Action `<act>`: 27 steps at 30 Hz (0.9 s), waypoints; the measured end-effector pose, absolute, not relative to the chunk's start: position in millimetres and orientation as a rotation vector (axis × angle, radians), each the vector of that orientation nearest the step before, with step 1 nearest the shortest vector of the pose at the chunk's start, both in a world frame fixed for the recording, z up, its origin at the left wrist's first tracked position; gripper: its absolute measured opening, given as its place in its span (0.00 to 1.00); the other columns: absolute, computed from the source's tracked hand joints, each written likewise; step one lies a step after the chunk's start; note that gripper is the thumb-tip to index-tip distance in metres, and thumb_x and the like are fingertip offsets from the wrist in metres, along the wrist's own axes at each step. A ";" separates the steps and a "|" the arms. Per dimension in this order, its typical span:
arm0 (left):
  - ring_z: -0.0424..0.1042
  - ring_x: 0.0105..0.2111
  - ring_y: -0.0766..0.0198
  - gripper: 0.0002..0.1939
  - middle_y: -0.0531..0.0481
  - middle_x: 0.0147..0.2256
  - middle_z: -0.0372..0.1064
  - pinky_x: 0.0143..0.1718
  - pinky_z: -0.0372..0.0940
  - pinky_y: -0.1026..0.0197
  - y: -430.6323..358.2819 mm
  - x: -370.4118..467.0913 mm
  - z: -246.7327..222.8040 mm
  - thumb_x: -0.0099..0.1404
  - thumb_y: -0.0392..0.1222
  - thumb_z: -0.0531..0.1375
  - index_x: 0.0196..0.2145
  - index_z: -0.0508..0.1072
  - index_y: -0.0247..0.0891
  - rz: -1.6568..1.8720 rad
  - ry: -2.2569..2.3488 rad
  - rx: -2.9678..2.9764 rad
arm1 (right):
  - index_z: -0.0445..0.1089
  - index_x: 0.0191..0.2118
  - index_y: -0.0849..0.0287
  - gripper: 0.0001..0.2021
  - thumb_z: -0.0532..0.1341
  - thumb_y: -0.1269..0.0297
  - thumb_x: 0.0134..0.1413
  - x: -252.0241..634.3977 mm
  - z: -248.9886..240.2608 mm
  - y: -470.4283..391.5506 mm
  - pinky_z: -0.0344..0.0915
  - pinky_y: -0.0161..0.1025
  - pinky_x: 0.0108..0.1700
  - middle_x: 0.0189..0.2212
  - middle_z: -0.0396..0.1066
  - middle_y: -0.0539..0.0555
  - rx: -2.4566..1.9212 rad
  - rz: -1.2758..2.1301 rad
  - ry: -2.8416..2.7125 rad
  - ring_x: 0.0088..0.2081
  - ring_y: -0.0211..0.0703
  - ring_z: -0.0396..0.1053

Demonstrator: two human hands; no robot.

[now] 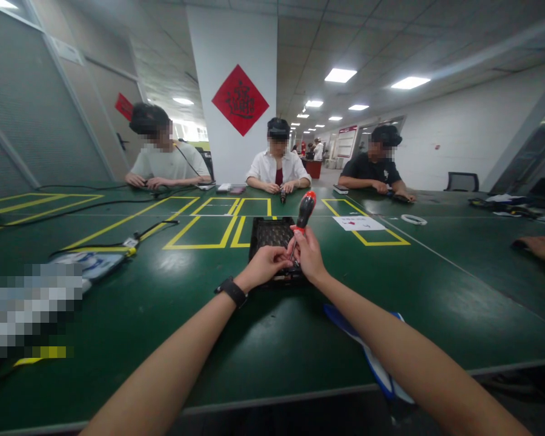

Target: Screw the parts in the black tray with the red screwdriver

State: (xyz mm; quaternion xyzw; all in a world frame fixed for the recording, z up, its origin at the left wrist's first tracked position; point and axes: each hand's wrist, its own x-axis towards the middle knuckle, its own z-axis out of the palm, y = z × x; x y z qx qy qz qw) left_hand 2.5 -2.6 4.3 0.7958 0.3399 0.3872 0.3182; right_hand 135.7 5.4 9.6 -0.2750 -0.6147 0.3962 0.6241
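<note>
At frame centre, the right hand (pixel 309 254) clasped a red-and-black screwdriver (pixel 306 210) over a black tray (pixel 255 235); the left hand (pixel 267 265) bunched near its shaft, grip unclear. Upper centre, a red sign (pixel 240 100) bore dark, illegible characters.

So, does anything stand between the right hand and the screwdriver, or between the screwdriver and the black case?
Nothing visible separates the right hand from the screwdriver, which it grips. Over the black case, the left hand sits close beside the screwdriver's lower end; whether it blocks the tip is unclear.
</note>
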 end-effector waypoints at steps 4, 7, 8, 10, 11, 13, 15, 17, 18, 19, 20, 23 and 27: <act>0.65 0.25 0.69 0.11 0.52 0.25 0.69 0.28 0.60 0.67 -0.1 3.2 1.2 0.53 0.45 0.61 0.29 0.71 0.32 1.047 0.992 2.108 | 0.59 0.43 0.59 0.16 0.51 0.53 0.55 134.8 10.0 4.5 0.51 0.26 0.16 0.16 0.62 0.43 -0.648 0.869 -1.422 0.13 0.28 0.53; 0.63 0.23 0.69 0.13 0.53 0.23 0.66 0.25 0.58 0.67 2.2 2.9 -1.4 0.50 0.46 0.63 0.27 0.70 0.32 1.061 1.085 2.118 | 0.59 0.43 0.59 0.16 0.51 0.53 0.55 134.6 10.8 3.1 0.51 0.26 0.16 0.16 0.63 0.43 -0.632 0.871 -1.432 0.13 0.28 0.54; 0.62 0.23 0.69 0.13 0.53 0.23 0.66 0.25 0.58 0.67 2.3 2.6 -1.5 0.50 0.47 0.63 0.27 0.70 0.32 1.055 1.093 2.126 | 0.59 0.43 0.59 0.16 0.51 0.53 0.55 134.7 11.0 2.9 0.52 0.26 0.16 0.16 0.63 0.43 -0.628 0.873 -1.436 0.13 0.28 0.54; 0.62 0.23 0.70 0.12 0.53 0.23 0.66 0.26 0.58 0.68 1.4 2.0 -0.6 0.52 0.45 0.61 0.27 0.70 0.32 1.030 1.060 2.148 | 0.58 0.43 0.59 0.16 0.51 0.53 0.55 135.1 10.8 3.5 0.51 0.26 0.15 0.16 0.63 0.43 -0.632 0.877 -1.439 0.13 0.27 0.54; 0.63 0.23 0.70 0.10 0.53 0.23 0.67 0.26 0.58 0.68 0.6 1.7 0.2 0.53 0.44 0.60 0.27 0.70 0.32 1.015 1.032 2.160 | 0.58 0.43 0.59 0.16 0.50 0.53 0.55 135.4 10.5 4.1 0.50 0.25 0.15 0.16 0.63 0.43 -0.637 0.881 -1.438 0.13 0.27 0.53; 0.64 0.24 0.70 0.08 0.53 0.24 0.68 0.28 0.59 0.68 -0.9 1.5 2.0 0.55 0.41 0.58 0.28 0.71 0.32 0.991 0.974 2.179 | 0.59 0.43 0.59 0.16 0.50 0.52 0.55 135.9 9.7 5.6 0.50 0.25 0.14 0.16 0.62 0.43 -0.649 0.895 -1.432 0.12 0.27 0.53; 0.66 0.26 0.69 0.07 0.53 0.25 0.69 0.29 0.59 0.68 -1.7 1.6 2.9 0.57 0.39 0.57 0.29 0.71 0.32 0.985 0.930 2.184 | 0.59 0.43 0.58 0.16 0.49 0.52 0.55 136.2 9.0 6.7 0.49 0.25 0.13 0.16 0.62 0.43 -0.652 0.910 -1.427 0.12 0.27 0.52; 0.67 0.28 0.68 0.07 0.51 0.27 0.70 0.31 0.60 0.67 -1.5 2.2 2.7 0.57 0.39 0.56 0.30 0.71 0.32 0.985 0.895 2.176 | 0.59 0.43 0.58 0.16 0.49 0.52 0.56 136.4 8.7 6.7 0.48 0.25 0.13 0.16 0.63 0.43 -0.651 0.909 -1.423 0.12 0.27 0.52; 0.68 0.29 0.67 0.07 0.51 0.28 0.71 0.32 0.61 0.67 -1.2 2.5 2.4 0.58 0.39 0.55 0.30 0.71 0.32 0.982 0.886 2.171 | 0.59 0.43 0.58 0.15 0.49 0.53 0.56 136.4 8.8 6.3 0.48 0.25 0.13 0.16 0.63 0.43 -0.650 0.898 -1.421 0.12 0.27 0.52; 0.68 0.29 0.67 0.07 0.50 0.29 0.71 0.32 0.61 0.66 -1.0 2.9 2.0 0.58 0.39 0.55 0.31 0.70 0.32 0.982 0.889 2.165 | 0.59 0.43 0.58 0.15 0.49 0.53 0.56 136.4 8.9 5.8 0.48 0.25 0.13 0.16 0.63 0.43 -0.649 0.882 -1.418 0.12 0.27 0.52; 0.68 0.29 0.67 0.07 0.50 0.28 0.70 0.32 0.61 0.66 -0.8 3.3 1.7 0.57 0.40 0.56 0.31 0.70 0.32 0.986 0.905 2.161 | 0.59 0.43 0.58 0.15 0.50 0.53 0.56 136.3 9.2 5.2 0.49 0.25 0.14 0.16 0.62 0.43 -0.648 0.864 -1.415 0.12 0.27 0.52; 0.65 0.25 0.69 0.09 0.52 0.25 0.68 0.28 0.60 0.67 -1.3 4.1 1.5 0.54 0.42 0.59 0.31 0.69 0.32 1.018 1.010 2.156 | 0.59 0.42 0.58 0.14 0.50 0.54 0.56 135.9 9.9 3.6 0.50 0.25 0.15 0.16 0.63 0.43 -0.633 0.832 -1.410 0.13 0.27 0.53; 0.62 0.23 0.70 0.09 0.54 0.23 0.66 0.26 0.58 0.68 -3.4 3.9 2.7 0.53 0.42 0.60 0.28 0.69 0.32 1.019 1.067 2.173 | 0.59 0.42 0.58 0.14 0.50 0.54 0.56 135.4 9.6 3.6 0.50 0.25 0.15 0.16 0.62 0.43 -0.624 0.853 -1.423 0.13 0.27 0.53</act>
